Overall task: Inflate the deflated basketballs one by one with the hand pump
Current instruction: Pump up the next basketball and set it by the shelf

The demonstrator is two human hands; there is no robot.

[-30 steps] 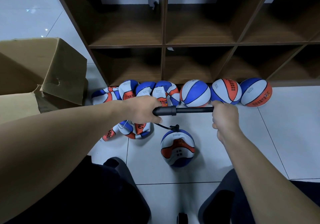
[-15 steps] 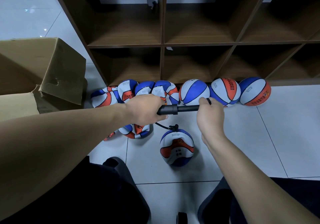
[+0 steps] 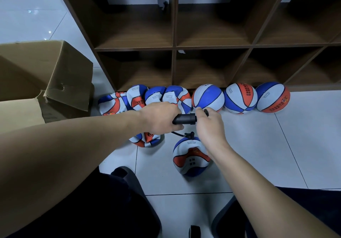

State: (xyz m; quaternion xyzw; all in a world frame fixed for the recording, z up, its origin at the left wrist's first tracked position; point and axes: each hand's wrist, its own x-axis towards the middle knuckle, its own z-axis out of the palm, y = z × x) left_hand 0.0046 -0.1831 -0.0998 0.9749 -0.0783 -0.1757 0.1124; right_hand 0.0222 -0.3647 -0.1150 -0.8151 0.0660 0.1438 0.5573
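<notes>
The left hand (image 3: pixel 159 117) is wrapped round the barrel of the black cylindrical hand pump (image 3: pixel 185 119), covering most of its length; only a short section of barrel shows between the 2 hands. The right hand (image 3: pixel 209 122) is closed round the pump's black handle (image 3: pixel 206 112), of which only the tip shows above the knuckles; the hand sits close against the barrel end, and no rod shows between them. A thin black hose (image 3: pixel 180 135) curves from under the left hand down to the valve fitting on top of the partly collapsed blue, white and orange basketball (image 3: pixel 191 157), which stands on the white tiled floor (image 3: pixel 258 145) between the person's knees. The right wrist hides that ball's upper right edge.

Another flat ball (image 3: pixel 145 139) lies just left of it, half hidden under the left forearm. Against the foot of the brown wooden cubby shelf (image 3: pixel 173 46) stand 4 crumpled balls (image 3: pixel 156 95), overlapping and partly masked by the left hand, then 3 round inflated balls (image 3: pixel 239 98) side by side. Print on the balls is too small to read.

An open brown cardboard box (image 3: pixel 51 75) is cut off at the left edge. Bare floor lies right of the pumped ball. Dark-clothed knees fill both lower corners.
</notes>
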